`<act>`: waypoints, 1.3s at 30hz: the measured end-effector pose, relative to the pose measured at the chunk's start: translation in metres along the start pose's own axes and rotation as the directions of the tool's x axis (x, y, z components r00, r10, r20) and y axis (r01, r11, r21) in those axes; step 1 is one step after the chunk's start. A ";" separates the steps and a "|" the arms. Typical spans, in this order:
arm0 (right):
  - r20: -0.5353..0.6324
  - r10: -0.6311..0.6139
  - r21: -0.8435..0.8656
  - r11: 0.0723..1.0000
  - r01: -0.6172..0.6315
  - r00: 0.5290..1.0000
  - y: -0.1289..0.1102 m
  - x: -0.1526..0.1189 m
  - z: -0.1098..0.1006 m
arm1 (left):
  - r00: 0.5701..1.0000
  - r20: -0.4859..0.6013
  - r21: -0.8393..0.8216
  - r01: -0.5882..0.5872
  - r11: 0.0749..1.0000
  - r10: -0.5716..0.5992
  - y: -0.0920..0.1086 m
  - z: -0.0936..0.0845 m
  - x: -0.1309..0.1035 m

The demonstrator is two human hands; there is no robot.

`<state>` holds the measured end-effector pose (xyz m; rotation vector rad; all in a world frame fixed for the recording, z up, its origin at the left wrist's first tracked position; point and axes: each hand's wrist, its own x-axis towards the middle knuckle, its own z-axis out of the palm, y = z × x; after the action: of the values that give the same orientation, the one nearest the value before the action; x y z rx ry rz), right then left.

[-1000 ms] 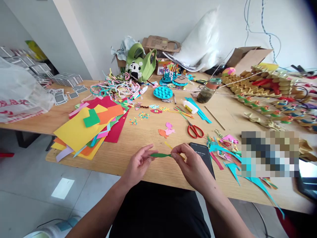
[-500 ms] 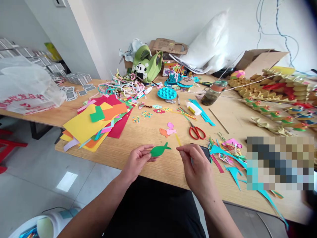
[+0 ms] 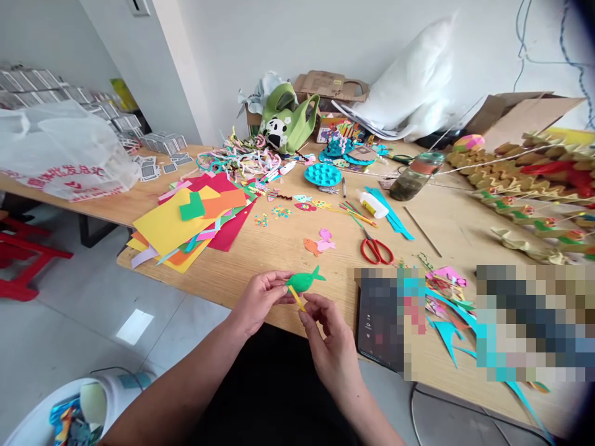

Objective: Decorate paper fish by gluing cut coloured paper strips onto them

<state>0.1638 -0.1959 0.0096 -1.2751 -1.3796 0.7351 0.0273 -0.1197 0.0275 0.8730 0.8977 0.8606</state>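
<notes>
A green paper fish (image 3: 303,281) is pinched at its head end by my left hand (image 3: 261,300), its tail pointing right. My right hand (image 3: 329,331) grips the lower end of a thin yellow strip (image 3: 296,298), whose upper end lies against the fish near my left thumb. Whether the strip is stuck to the fish I cannot tell. Just beyond my hands, an orange paper fish (image 3: 311,246) and pink paper fish (image 3: 326,240) lie on the table. Red-handled scissors (image 3: 376,251) rest to the right of them.
Layered coloured paper sheets (image 3: 174,226) cover the table's left side. A glue bottle (image 3: 373,205), a glass jar (image 3: 415,178) and a stick (image 3: 422,231) lie or stand farther right. A dark phone (image 3: 379,322) lies near the front edge, beside blue paper scraps (image 3: 447,339).
My right hand has moved left, bringing the yellow strip from right of the fish onto its head end. The view has turned a little, shifting the table things rightward.
</notes>
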 end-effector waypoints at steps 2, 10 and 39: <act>0.001 0.108 0.083 0.991 -0.108 0.994 0.001 0.000 0.001 | 1.000 0.001 -0.014 -0.001 1.000 0.001 0.000 0.001 -0.001; 0.053 0.337 0.303 0.891 -0.337 0.940 0.008 0.005 0.004 | 1.000 -0.016 -0.028 0.010 1.000 -0.010 -0.003 0.003 0.000; 0.115 0.399 0.284 0.864 -0.415 0.910 0.014 0.015 0.006 | 0.999 -0.005 -0.087 0.052 0.995 -0.052 0.001 0.001 -0.002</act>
<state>0.1640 -0.1770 -0.0005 -1.3173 -0.9905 1.2303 0.0273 -0.1218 0.0294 0.7686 0.8790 0.8517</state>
